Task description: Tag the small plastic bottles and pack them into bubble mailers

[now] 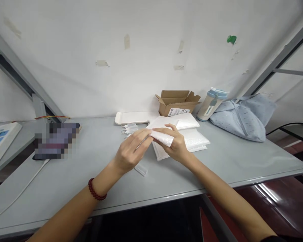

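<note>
A white padded envelope (162,137) is held up above the table between my two hands. My left hand (132,148), with a dark red bead bracelet at the wrist, pinches its left end. Around its right part wrap the fingers of my right hand (175,141). Just behind and below lie several more white padded envelopes (195,139) in a loose stack. Beside my left hand are several small clear plastic pieces (130,129) with white ends. Another clear plastic piece (141,170) lies under my left wrist.
An open cardboard box (175,102) stands at the back, with a flat white packet (133,117) left of it. To its right are a blue-lidded bottle (212,104) and a light blue cloth bag (242,119). A phone (58,141) with a cable (22,191) lies at left.
</note>
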Tool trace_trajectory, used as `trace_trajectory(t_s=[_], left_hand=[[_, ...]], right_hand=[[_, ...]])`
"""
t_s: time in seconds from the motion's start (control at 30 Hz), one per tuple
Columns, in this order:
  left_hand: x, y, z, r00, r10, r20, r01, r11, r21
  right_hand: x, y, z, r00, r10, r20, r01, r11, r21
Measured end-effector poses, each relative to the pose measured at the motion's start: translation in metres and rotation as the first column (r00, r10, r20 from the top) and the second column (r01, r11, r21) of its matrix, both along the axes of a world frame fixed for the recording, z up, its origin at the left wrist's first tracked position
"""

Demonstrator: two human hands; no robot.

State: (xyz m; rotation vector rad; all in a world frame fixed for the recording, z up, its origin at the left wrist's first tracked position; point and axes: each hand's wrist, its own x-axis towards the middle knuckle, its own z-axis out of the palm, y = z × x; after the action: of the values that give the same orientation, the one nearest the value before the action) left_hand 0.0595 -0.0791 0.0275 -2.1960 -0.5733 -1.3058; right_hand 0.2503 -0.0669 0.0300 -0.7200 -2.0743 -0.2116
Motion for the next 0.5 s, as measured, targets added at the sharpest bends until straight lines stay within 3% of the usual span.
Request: trace_trajectory(t_s=[0.2,0.27,0.33,0.43,0.5], left_hand=[[-0.003,0.003,-0.007,0.993,-0.088,0.072,0.095,0.991,-0.091],[-0.002,0.001,-0.005,0.989,-0.070,0.132,0.091,0.982,-0.168],[-0.002,-0.002,0.000,0.965,0.021,0.261,0.057,0.956,-0.288],[-0.004,-0.004,0.011,0.837,0.238,0.492,0.074,0.842,-0.534],[-0.005,-0.004,0.017,0.707,0.325,0.628,0.199,0.761,-0.618]], right_hand=[[0.000,0.001,0.003,1.000,-0.005,-0.012,0.007,0.994,0.111],[0.003,0.005,0.004,0.999,-0.052,-0.017,0.053,0.991,0.122],[0.007,0.010,0.005,0.993,-0.116,-0.018,0.117,0.986,0.114],[0.016,0.017,0.009,0.978,-0.205,-0.037,0.208,0.972,0.109],[0.022,0.020,0.012,0.970,-0.235,-0.064,0.241,0.963,0.120]])
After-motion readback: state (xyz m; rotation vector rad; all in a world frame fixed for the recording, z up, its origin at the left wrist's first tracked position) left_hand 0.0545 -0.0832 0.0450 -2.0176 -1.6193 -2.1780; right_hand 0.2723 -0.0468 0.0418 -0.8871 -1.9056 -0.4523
